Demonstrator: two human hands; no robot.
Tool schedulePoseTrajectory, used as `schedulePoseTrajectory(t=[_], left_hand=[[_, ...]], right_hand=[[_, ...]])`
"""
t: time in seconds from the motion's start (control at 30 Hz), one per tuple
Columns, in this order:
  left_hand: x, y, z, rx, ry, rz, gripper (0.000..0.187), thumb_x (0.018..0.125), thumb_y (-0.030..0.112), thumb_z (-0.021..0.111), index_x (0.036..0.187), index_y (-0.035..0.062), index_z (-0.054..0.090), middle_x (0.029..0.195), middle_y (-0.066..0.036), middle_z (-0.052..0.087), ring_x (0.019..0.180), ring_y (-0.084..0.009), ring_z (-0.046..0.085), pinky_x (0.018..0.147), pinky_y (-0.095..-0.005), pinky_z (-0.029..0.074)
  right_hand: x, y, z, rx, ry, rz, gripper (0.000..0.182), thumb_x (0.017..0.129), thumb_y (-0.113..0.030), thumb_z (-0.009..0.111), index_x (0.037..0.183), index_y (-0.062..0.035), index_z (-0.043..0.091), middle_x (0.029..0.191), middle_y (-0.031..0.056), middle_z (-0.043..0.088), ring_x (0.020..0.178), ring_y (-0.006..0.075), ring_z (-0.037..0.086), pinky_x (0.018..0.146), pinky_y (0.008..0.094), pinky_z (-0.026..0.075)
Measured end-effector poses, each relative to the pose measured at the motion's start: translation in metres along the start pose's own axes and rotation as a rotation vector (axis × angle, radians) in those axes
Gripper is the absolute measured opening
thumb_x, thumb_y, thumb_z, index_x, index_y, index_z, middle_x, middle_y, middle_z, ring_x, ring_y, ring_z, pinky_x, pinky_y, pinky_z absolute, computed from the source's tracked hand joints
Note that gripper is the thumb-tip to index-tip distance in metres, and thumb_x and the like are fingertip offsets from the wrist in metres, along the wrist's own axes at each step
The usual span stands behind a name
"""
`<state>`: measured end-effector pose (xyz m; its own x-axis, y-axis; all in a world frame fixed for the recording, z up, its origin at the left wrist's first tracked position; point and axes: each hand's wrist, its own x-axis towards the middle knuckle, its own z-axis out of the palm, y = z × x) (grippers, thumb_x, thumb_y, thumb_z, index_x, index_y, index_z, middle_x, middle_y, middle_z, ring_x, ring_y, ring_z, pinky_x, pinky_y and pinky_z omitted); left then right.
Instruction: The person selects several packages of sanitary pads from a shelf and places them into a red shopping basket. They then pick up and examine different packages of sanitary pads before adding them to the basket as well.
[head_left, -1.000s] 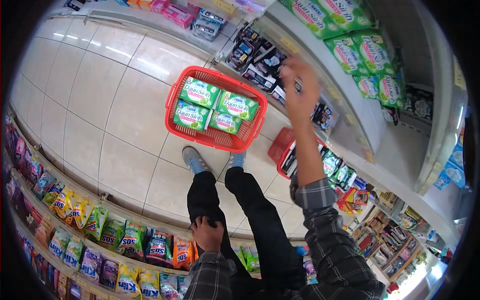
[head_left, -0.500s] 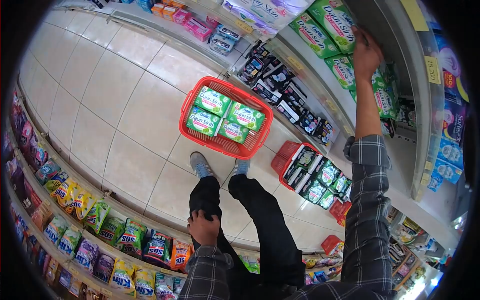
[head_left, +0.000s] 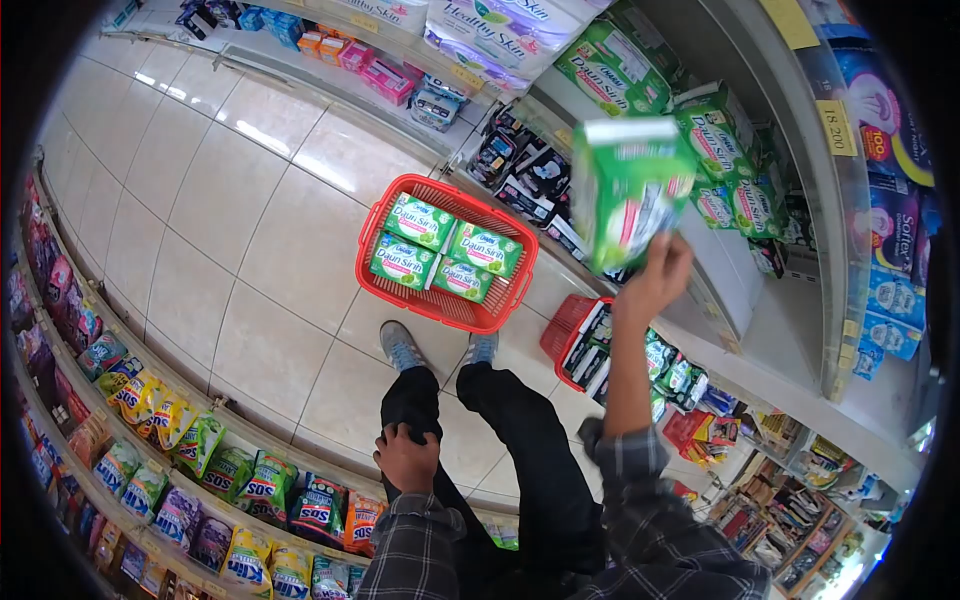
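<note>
My right hand [head_left: 655, 280] grips the lower end of a green package [head_left: 635, 195], which hangs in the air in front of the shelf and is slightly blurred. Left of it, a red basket [head_left: 447, 318] stands on the floor with several green-and-white packs [head_left: 485, 250] lying flat in it. More green packs [head_left: 715, 140] sit on the shelf at the upper right. My left hand [head_left: 408, 457] rests on my knee, its fingers curled over the dark trousers, with no product in it.
A second red basket [head_left: 568, 340] filled with dark and green packs stands right of my feet. Shelf edges [head_left: 745, 215] run along the right. A curved shelf of detergent pouches [head_left: 268, 480] lines the lower left. Large purple-white packs [head_left: 500, 35] are at the top.
My right hand has come away from the shelf, down and to the left, now with a green package in it. My left hand has stayed on my knee.
</note>
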<state>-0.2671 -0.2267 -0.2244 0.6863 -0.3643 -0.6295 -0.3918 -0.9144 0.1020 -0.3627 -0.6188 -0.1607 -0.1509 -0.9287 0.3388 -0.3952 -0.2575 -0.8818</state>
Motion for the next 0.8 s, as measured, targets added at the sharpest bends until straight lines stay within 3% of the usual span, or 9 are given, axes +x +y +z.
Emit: schedulePoseTrajectory(t=[0.03,0.13,0.23,0.3,0.6,0.8], left_hand=[[-0.001,0.0,0.001,0.005,-0.006,-0.002,0.038,0.069,0.032,0.066,0.096,0.0065,0.07,0.116,-0.01,0.063,0.104,-0.0335,0.058,0.088,-0.0494,0.046],[-0.007,-0.002,0.009,0.035,0.002,-0.005,0.036,0.069,0.032,0.066,0.095,0.0079,0.071,0.113,-0.01,0.064,0.104,-0.0333,0.058,0.088,-0.0495,0.046],[-0.012,-0.001,0.011,0.018,-0.033,-0.01,0.035,0.07,0.032,0.066,0.095,0.0093,0.071,0.11,-0.01,0.064,0.104,-0.0333,0.058,0.088,-0.0497,0.046],[-0.015,-0.007,0.022,0.047,-0.027,0.024,0.033,0.07,0.033,0.066,0.094,0.0102,0.071,0.108,-0.01,0.063,0.102,-0.034,0.059,0.088,-0.0506,0.046],[-0.012,-0.008,0.02,0.08,-0.022,0.078,0.031,0.07,0.03,0.065,0.091,0.0078,0.07,0.105,-0.011,0.063,0.1,-0.0353,0.058,0.086,-0.0501,0.047],[-0.006,-0.005,0.016,0.14,-0.094,0.072,0.034,0.073,0.033,0.065,0.096,0.0095,0.072,0.109,-0.01,0.064,0.104,-0.0346,0.059,0.089,-0.0488,0.048]], right_hand=[[-0.027,-0.002,-0.004,0.154,-0.01,0.19,0.017,0.098,-0.017,0.064,0.091,-0.0031,0.055,0.088,0.0018,0.057,0.086,0.0101,0.053,0.08,0.0284,0.043],[-0.091,0.032,-0.038,0.355,-0.178,0.646,0.008,0.095,-0.009,0.065,0.093,-0.0035,0.059,0.088,-0.0001,0.061,0.082,0.0075,0.054,0.077,0.0242,0.042],[-0.118,0.03,-0.048,0.176,-0.365,0.823,0.009,0.09,-0.008,0.072,0.092,-0.0006,0.068,0.082,-0.0008,0.066,0.073,0.0042,0.055,0.068,0.0216,0.041],[-0.126,0.045,-0.055,0.053,-0.563,0.865,0.008,0.09,-0.007,0.07,0.094,0.0002,0.07,0.087,0.0013,0.068,0.079,0.0067,0.057,0.074,0.022,0.042],[-0.147,0.086,-0.035,-0.037,-0.9,0.863,0.013,0.088,-0.006,0.072,0.098,0.0022,0.071,0.095,0.0059,0.072,0.085,0.0083,0.063,0.077,0.0237,0.048],[-0.171,0.131,-0.016,-0.123,-0.945,0.719,0.014,0.087,-0.008,0.072,0.096,0.0018,0.068,0.092,0.0067,0.072,0.086,0.0106,0.063,0.08,0.0276,0.049]])
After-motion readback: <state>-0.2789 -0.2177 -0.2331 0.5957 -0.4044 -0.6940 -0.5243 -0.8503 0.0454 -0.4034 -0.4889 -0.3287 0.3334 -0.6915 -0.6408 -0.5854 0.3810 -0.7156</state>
